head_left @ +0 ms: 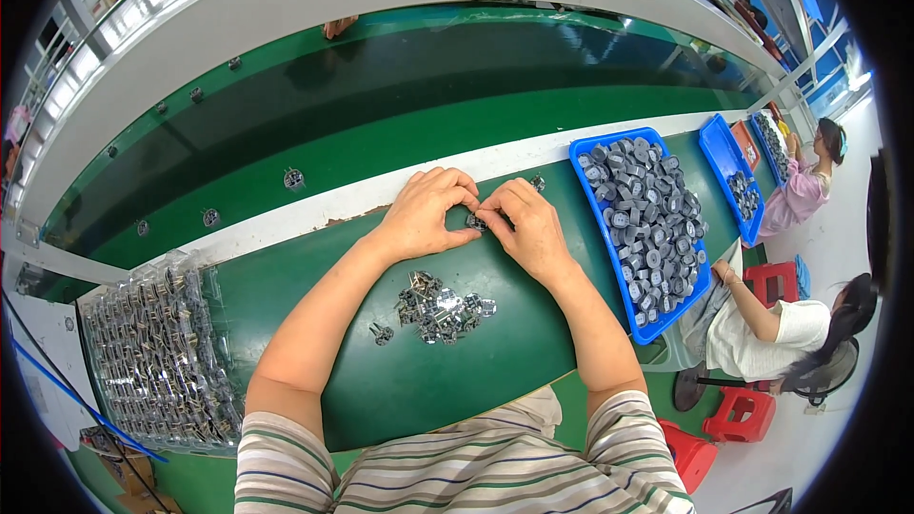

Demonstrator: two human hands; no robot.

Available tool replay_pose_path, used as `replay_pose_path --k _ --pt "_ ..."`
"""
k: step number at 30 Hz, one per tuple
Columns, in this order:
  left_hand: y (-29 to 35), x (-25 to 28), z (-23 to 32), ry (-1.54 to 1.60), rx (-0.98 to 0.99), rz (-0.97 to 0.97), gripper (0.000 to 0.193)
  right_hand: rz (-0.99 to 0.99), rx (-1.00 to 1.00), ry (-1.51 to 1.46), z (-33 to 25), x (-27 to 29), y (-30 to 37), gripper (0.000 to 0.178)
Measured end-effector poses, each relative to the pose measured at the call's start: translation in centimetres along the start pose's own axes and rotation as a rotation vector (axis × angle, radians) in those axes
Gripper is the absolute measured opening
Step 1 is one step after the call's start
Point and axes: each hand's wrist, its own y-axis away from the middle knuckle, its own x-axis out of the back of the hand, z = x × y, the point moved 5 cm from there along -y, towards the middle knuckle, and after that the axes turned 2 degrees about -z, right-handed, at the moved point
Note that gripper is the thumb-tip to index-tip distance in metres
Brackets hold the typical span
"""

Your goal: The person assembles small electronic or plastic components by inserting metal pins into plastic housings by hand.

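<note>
My left hand point(425, 213) and my right hand point(529, 232) meet over the far side of the green table point(362, 390). Between their fingertips is a small round dark component point(477, 222) with metal bits, partly covered by the fingers; both hands pinch it. Nearer to me, between my forearms, lies a loose pile of small shiny metal parts point(443, 312), with a single metal part point(382, 333) just left of it. Another small component point(538, 184) sits beyond my right hand, close to the white ledge point(352, 205).
A blue tray point(583, 192) heaped with round grey parts stands at right. Bagged rows of metal parts point(157, 362) cover the table's left end. Past the ledge, a green conveyor belt point(400, 148) carries scattered components point(293, 178). Two people sit farther right by other blue trays point(714, 148).
</note>
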Motion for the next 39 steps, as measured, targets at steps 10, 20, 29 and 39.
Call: replay_pose_path --k 10,20,29,39 --pt "-0.2 0.2 0.1 -0.009 -0.007 0.012 0.032 -0.015 0.006 0.116 -0.4 -0.3 0.0 0.016" --pt "-0.2 0.8 -0.5 0.131 -0.027 0.08 0.033 0.024 -0.099 -0.053 0.1 0.2 0.3 0.031" --pt "1.8 7.5 -5.7 -0.12 0.279 0.392 0.03 -0.417 0.255 -0.38 -5.6 -2.5 2.3 0.034" --pt "3.5 8.3 -7.8 -0.477 0.457 0.614 0.046 -0.519 0.069 -0.522 -4.9 -3.7 2.7 0.017"
